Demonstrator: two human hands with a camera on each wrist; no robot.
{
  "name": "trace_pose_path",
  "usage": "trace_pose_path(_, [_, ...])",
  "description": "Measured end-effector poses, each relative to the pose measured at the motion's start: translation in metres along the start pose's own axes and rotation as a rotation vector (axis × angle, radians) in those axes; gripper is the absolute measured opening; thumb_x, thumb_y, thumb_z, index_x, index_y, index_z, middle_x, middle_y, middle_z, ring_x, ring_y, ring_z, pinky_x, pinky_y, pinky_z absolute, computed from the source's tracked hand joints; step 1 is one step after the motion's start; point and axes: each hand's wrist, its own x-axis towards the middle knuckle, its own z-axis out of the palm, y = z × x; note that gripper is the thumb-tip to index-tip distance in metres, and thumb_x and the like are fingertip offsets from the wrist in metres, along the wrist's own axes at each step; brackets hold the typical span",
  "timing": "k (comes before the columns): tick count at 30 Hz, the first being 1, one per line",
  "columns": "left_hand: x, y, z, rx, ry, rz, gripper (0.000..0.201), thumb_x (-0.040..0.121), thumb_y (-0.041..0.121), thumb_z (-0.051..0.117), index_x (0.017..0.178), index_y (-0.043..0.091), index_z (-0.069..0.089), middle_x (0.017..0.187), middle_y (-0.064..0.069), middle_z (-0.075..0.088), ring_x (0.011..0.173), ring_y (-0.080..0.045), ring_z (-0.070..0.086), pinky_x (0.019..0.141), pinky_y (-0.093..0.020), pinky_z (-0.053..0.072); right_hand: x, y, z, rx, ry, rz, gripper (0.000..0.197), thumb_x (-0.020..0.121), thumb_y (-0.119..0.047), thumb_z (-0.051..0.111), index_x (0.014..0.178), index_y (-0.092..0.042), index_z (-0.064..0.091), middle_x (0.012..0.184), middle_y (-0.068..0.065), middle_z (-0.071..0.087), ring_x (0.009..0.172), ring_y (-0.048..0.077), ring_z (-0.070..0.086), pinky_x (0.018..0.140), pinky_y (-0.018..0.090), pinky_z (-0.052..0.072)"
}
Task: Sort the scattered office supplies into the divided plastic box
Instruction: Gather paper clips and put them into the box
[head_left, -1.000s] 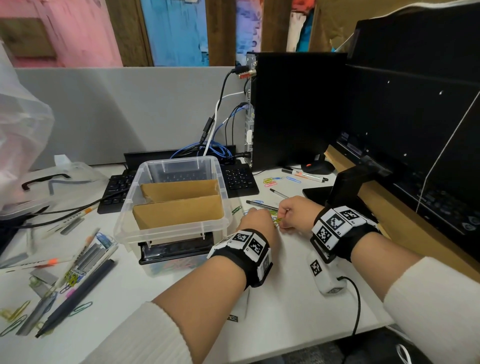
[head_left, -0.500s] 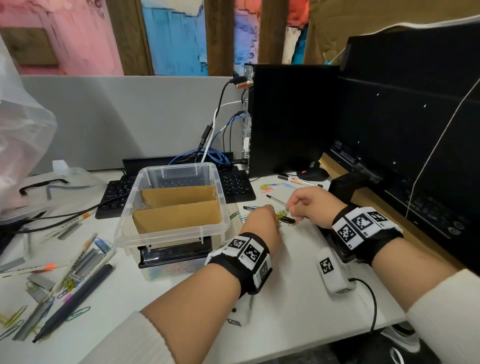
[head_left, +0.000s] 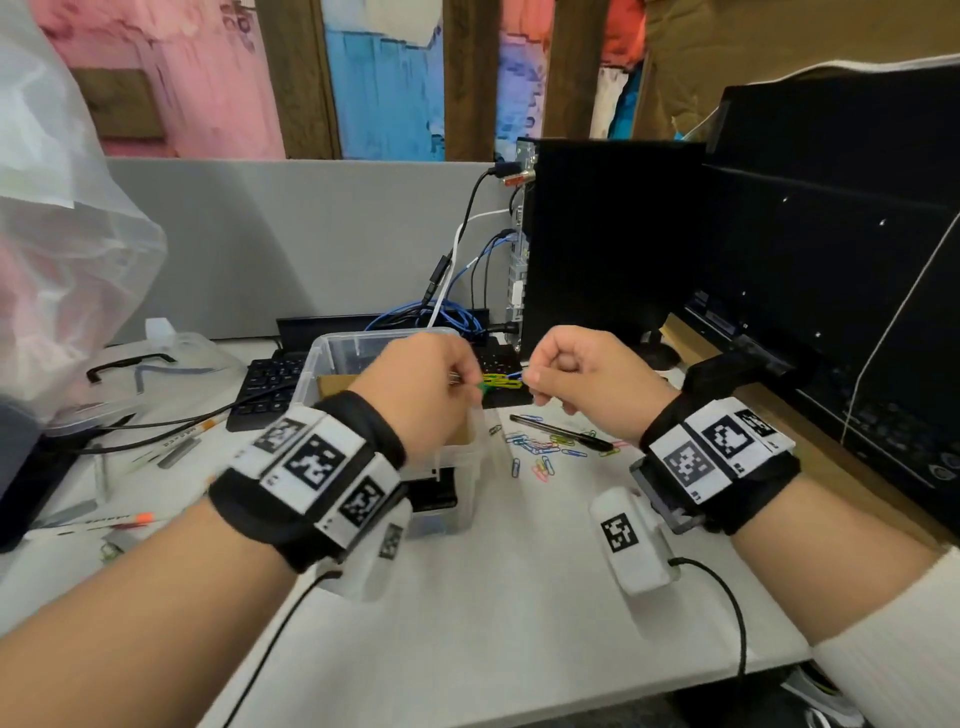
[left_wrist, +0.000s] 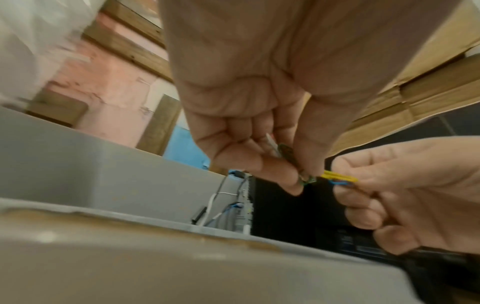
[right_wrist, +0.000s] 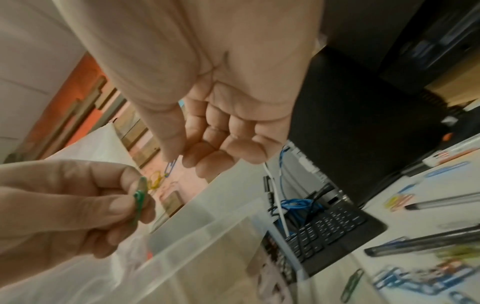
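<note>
Above the divided plastic box (head_left: 332, 358), the left hand (head_left: 421, 384) and right hand (head_left: 582, 379) pinch linked paper clips (head_left: 501, 382) between their fingers; releasing them squarely over one compartment looks wisest.

Paperclips (head_left: 540, 451) right of box (head_left: 332, 358) — keyboard (head_left: 265, 382) behind.

An office cubicle: a white desk (head_left: 493, 623) backed by a grey partition panel (head_left: 311, 234), with a black computer tower (head_left: 608, 244), black keyboard (head_left: 265, 384) and tangled blue cables (head_left: 415, 312) along its far edge.
</note>
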Motion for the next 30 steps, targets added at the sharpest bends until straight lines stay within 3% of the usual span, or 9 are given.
trace_pose_path(2, [-0.004, -0.018, -0.011, 0.026, -0.007, -0.035, 0.017, 0.086, 0.016, 0.064, 0.075, 0.026, 0.057, 0.071, 0.015, 0.052, 0.069, -0.008, 0.049, 0.056, -0.011, 0.031, 0.004, -0.010, 0.017, 0.004, -0.037, -0.046, 0.010, 0.087, -0.013, 0.066, 0.084, -0.005, 0.061, 0.067, -0.003, 0.063, 0.056, -0.002, 0.057, 0.055, 0.010, 0.044])
trace_pose_path(7, [-0.019, -0.045, -0.021, 0.108, -0.030, -0.104, 0.010, 0.084, 0.010, 0.063, 0.080, 0.019, 0.066, 0.071, 0.011, 0.059, 0.059, 0.005, 0.047, 0.054, 0.004, 0.032, 0.014, -0.018, 0.051, -0.067, -0.140, -0.122, 0.007, 0.085, -0.010, 0.066, 0.081, -0.015, 0.066, 0.079, 0.000, 0.066, 0.072, 0.012, 0.059, 0.075, 0.029, 0.053])
trace_pose_path(11, [-0.026, -0.053, -0.019, 0.088, -0.042, -0.133, 0.013, 0.084, 0.008, 0.059, 0.080, 0.016, 0.069, 0.082, 0.003, 0.070, 0.068, -0.006, 0.058, 0.055, -0.001, 0.035, 0.013, -0.017, 0.060, -0.129, -0.164, -0.121, 0.010, 0.084, -0.011, 0.066, 0.081, -0.021, 0.068, 0.083, -0.002, 0.068, 0.080, 0.015, 0.063, 0.079, 0.029, 0.055])
trace_pose_path(14, [-0.027, -0.053, -0.013, 0.027, -0.034, -0.134, 0.008, 0.084, 0.014, 0.064, 0.079, 0.018, 0.068, 0.081, 0.004, 0.069, 0.068, -0.005, 0.059, 0.058, -0.006, 0.037, 0.012, -0.014, 0.055, -0.110, -0.126, -0.109, 0.009, 0.085, -0.012, 0.065, 0.081, -0.020, 0.068, 0.081, -0.003, 0.067, 0.075, 0.011, 0.061, 0.076, 0.026, 0.054])
trace_pose_path(19, [-0.025, -0.044, 0.004, -0.052, -0.033, -0.051, 0.013, 0.086, 0.014, 0.064, 0.075, 0.021, 0.065, 0.069, 0.012, 0.062, 0.061, 0.005, 0.055, 0.056, -0.005, 0.038, 0.013, 0.007, 0.033, -0.173, -0.075, 0.019, 0.009, 0.090, -0.016, 0.060, 0.089, -0.016, 0.069, 0.082, -0.004, 0.067, 0.079, 0.010, 0.064, 0.078, 0.026, 0.053])
trace_pose_path(21, [-0.025, -0.042, 0.011, -0.077, -0.050, -0.026, 0.014, 0.087, 0.014, 0.064, 0.075, 0.021, 0.064, 0.064, 0.015, 0.058, 0.057, 0.010, 0.052, 0.055, -0.004, 0.038, 0.015, 0.022, 0.028, -0.296, -0.132, 0.117, 0.013, 0.091, -0.016, 0.058, 0.096, -0.016, 0.069, 0.094, -0.004, 0.067, 0.089, 0.012, 0.063, 0.085, 0.028, 0.052])
trace_pose_path(25, [-0.027, -0.044, 0.021, -0.110, -0.041, 0.021, 0.013, 0.088, 0.024, 0.065, 0.075, 0.024, 0.064, 0.067, 0.013, 0.059, 0.056, 0.006, 0.049, 0.056, -0.008, 0.036, 0.021, 0.053, 0.035, -0.659, -0.368, 0.305, 0.032, 0.095, -0.019, 0.052, 0.126, -0.013, 0.057, 0.127, 0.004, 0.056, 0.116, 0.021, 0.054, 0.097, 0.028, 0.042])
trace_pose_path(28, [-0.029, -0.045, 0.025, -0.111, -0.040, 0.048, 0.013, 0.088, 0.029, 0.065, 0.076, 0.026, 0.064, 0.069, 0.013, 0.057, 0.057, 0.004, 0.049, 0.055, -0.009, 0.035, 0.029, 0.071, 0.053, -0.815, -0.444, 0.341, 0.024, 0.094, -0.013, 0.047, 0.116, -0.010, 0.055, 0.126, 0.010, 0.057, 0.112, 0.027, 0.055, 0.087, 0.029, 0.045])
trace_pose_path(30, [-0.030, -0.046, 0.027, -0.122, -0.034, 0.058, 0.015, 0.088, 0.032, 0.065, 0.074, 0.031, 0.061, 0.070, 0.013, 0.057, 0.063, 0.001, 0.051, 0.059, -0.013, 0.037, 0.038, 0.073, 0.064, -0.846, -0.469, 0.335, 0.032, 0.093, -0.012, 0.047, 0.125, -0.010, 0.050, 0.129, 0.010, 0.055, 0.114, 0.028, 0.055, 0.090, 0.031, 0.046])
